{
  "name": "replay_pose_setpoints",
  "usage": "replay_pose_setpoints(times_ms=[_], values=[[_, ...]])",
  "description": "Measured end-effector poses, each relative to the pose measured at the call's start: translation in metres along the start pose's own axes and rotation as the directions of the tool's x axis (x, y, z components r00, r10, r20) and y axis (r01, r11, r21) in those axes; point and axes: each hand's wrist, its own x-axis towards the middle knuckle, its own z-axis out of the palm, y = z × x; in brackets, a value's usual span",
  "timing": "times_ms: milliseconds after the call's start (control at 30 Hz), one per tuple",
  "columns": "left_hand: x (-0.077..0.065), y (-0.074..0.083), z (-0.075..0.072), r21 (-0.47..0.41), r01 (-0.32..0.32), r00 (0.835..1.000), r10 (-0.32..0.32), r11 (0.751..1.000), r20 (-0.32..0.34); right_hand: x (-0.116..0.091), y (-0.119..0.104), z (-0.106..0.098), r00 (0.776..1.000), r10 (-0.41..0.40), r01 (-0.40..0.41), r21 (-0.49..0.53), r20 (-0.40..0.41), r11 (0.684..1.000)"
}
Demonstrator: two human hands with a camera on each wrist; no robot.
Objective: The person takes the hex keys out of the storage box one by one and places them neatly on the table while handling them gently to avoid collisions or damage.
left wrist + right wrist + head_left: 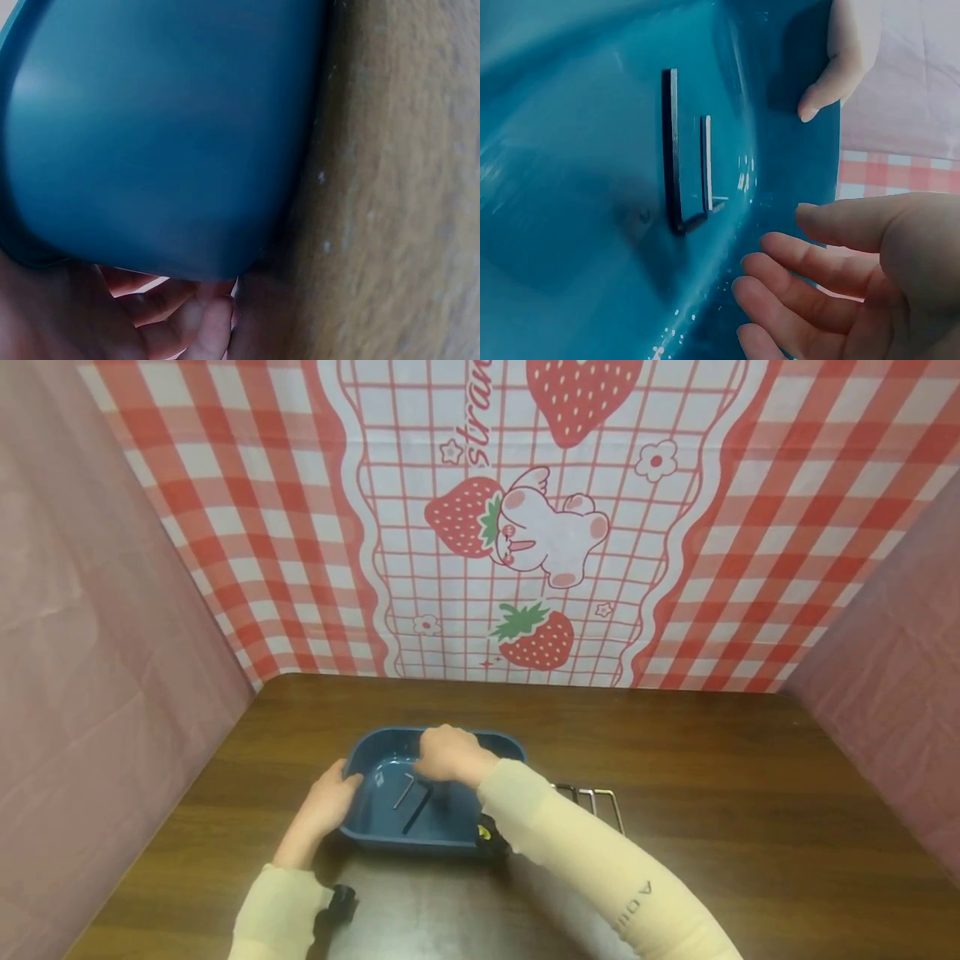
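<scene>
A blue plastic basin (375, 839) stands on the table. My left hand (330, 793) grips its left side, the thumb over the rim and the fingers against the outer wall; the left wrist view shows those fingers (169, 315) below the basin's outside. Inside lie a black hex key (673, 150) and a smaller silver hex key (709, 161), side by side and apart. Over the basin's far part hovers my right hand (450, 753). In the right wrist view its fingers (810, 266) are loosely bent, and nothing is between them and the thumb.
Several more L-shaped hex keys (592, 797) lie in a row on the table (720, 827) right of the basin, partly covered by my right sleeve. Behind the table hangs a red-and-white checked cloth (292, 527), with pink curtains (112, 610) at both sides.
</scene>
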Motion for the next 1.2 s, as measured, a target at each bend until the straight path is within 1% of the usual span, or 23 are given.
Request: replay_pose_setpoints(times_ms=[167,300,400,533,633,767,967,1067,1200], values=[[0.000,-0.001,0.002,0.005,0.001,1.000,-0.001,1.000,0.000,0.005,-0.001,0.001,1.000,-0.013,0.013,-0.023,-0.001,1.000],[-0.001,-0.003,0.004,0.006,0.005,1.000,-0.005,1.000,-0.008,0.010,-0.001,0.003,0.998,-0.055,0.054,-0.032,-0.028,0.998],[-0.001,-0.002,0.005,0.007,0.003,1.000,-0.003,1.000,-0.008,0.014,0.002,0.005,0.993,-0.120,0.120,-0.042,0.001,0.992],[0.000,0.000,0.005,0.011,0.002,1.000,-0.002,1.000,-0.013,0.020,0.009,0.008,0.972,-0.229,0.233,-0.073,0.060,0.970],[0.000,0.001,0.005,0.010,0.005,1.000,-0.005,1.000,-0.019,0.024,0.014,0.011,0.961,-0.266,0.272,-0.100,0.071,0.957],[0.001,0.002,0.006,0.011,0.005,1.000,-0.004,1.000,-0.019,0.024,0.017,0.016,0.964,-0.252,0.261,-0.123,0.089,0.957],[0.002,0.004,0.005,0.004,0.005,1.000,-0.004,1.000,-0.026,0.023,0.019,0.022,0.975,-0.176,0.193,-0.124,0.135,0.973],[0.001,0.004,0.004,0.002,-0.002,1.000,0.002,1.000,-0.028,0.025,0.020,0.024,0.981,-0.140,0.159,-0.139,0.131,0.977],[0.000,0.002,0.001,0.004,0.008,0.999,-0.008,1.000,-0.033,0.027,0.018,0.030,0.985,-0.131,0.152,-0.191,0.116,0.970]])
